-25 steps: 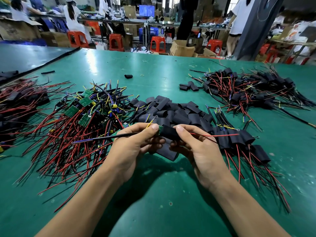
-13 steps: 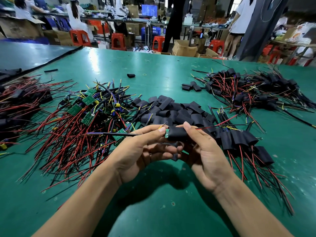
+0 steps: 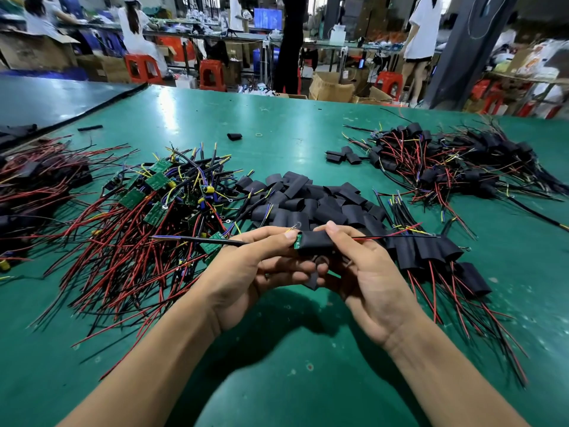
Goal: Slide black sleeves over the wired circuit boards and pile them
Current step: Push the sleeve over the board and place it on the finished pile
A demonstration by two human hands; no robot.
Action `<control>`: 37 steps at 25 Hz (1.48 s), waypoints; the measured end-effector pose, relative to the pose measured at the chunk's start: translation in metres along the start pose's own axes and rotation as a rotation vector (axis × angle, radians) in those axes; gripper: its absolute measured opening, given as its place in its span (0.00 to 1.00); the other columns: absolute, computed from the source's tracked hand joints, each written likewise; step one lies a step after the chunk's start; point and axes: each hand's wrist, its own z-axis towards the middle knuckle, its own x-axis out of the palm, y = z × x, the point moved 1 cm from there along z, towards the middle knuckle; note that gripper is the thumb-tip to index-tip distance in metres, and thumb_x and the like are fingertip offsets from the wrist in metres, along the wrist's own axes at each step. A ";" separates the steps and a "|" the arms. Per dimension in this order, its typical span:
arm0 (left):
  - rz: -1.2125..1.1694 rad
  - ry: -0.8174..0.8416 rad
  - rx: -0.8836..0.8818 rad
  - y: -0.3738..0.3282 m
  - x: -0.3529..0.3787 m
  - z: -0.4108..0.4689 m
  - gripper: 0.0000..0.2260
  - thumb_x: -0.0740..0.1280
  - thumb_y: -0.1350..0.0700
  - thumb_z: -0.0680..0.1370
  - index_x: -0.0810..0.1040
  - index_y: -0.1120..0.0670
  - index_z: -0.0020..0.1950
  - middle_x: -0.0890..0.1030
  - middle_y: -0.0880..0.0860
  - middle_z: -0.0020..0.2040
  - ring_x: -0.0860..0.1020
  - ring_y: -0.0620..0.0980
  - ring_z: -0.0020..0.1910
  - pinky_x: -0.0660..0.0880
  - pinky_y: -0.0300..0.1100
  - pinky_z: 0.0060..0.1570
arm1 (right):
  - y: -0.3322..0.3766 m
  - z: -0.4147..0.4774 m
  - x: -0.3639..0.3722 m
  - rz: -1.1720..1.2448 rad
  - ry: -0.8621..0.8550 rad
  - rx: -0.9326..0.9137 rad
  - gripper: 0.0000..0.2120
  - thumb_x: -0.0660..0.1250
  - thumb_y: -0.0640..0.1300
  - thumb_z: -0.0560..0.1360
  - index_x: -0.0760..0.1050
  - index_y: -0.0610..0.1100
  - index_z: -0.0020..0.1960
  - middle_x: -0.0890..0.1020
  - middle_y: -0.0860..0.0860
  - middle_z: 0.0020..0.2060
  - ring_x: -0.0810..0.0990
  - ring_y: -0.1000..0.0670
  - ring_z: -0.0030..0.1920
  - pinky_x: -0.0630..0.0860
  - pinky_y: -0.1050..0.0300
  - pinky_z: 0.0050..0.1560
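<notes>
Both hands hold one wired circuit board above the green table (image 3: 277,380). My left hand (image 3: 246,272) pinches the board's green end (image 3: 297,242), which sticks out of a black sleeve (image 3: 315,245). My right hand (image 3: 366,278) grips that sleeve from the right, thumb on top. Black and red wires run out to both sides. A second loose black sleeve (image 3: 312,280) hangs below, between my fingers. Bare wired boards (image 3: 160,208) lie heaped on the left, empty sleeves (image 3: 311,201) in the middle, and sleeved boards (image 3: 431,251) just right of my hands.
A larger heap of sleeved boards (image 3: 446,164) lies at the back right, another wire bundle (image 3: 34,186) at the far left. Stray sleeves (image 3: 234,136) lie farther back. Beyond the table are people, red stools and cardboard boxes.
The sleeve has slid further left over the board, so less green shows. Both hands have shifted slightly right and up in the view.
</notes>
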 end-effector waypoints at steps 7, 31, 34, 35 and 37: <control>-0.078 -0.064 0.011 -0.001 -0.003 0.002 0.13 0.75 0.54 0.65 0.84 0.58 0.46 0.85 0.60 0.42 0.84 0.51 0.35 0.80 0.38 0.34 | -0.004 -0.001 0.004 0.016 0.074 -0.157 0.15 0.75 0.50 0.65 0.85 0.49 0.51 0.86 0.48 0.43 0.79 0.52 0.33 0.79 0.59 0.37; -0.078 0.003 0.059 -0.002 -0.001 -0.001 0.08 0.71 0.56 0.70 0.86 0.57 0.46 0.86 0.61 0.47 0.86 0.54 0.41 0.81 0.40 0.36 | -0.006 -0.004 0.005 -0.095 0.002 -0.238 0.17 0.74 0.52 0.68 0.84 0.47 0.55 0.86 0.46 0.44 0.82 0.49 0.34 0.78 0.57 0.33; -0.064 -0.052 0.137 0.001 -0.002 0.001 0.06 0.70 0.60 0.71 0.86 0.57 0.45 0.86 0.62 0.48 0.86 0.57 0.42 0.81 0.41 0.37 | -0.007 0.000 0.001 -0.088 -0.084 -0.212 0.10 0.74 0.49 0.67 0.84 0.48 0.47 0.86 0.49 0.40 0.81 0.52 0.33 0.78 0.60 0.30; -0.061 -0.060 0.136 0.001 -0.002 0.002 0.05 0.70 0.60 0.71 0.86 0.58 0.44 0.86 0.62 0.47 0.86 0.57 0.41 0.82 0.41 0.37 | -0.007 0.001 0.000 -0.071 -0.088 -0.185 0.08 0.74 0.48 0.66 0.85 0.49 0.45 0.85 0.49 0.39 0.81 0.52 0.32 0.78 0.61 0.30; -0.048 -0.078 0.109 0.002 -0.003 0.003 0.08 0.71 0.61 0.70 0.83 0.62 0.47 0.85 0.64 0.46 0.86 0.58 0.39 0.82 0.42 0.36 | -0.007 0.002 -0.001 -0.005 -0.054 -0.112 0.10 0.76 0.49 0.64 0.84 0.48 0.44 0.85 0.48 0.39 0.81 0.53 0.32 0.78 0.60 0.30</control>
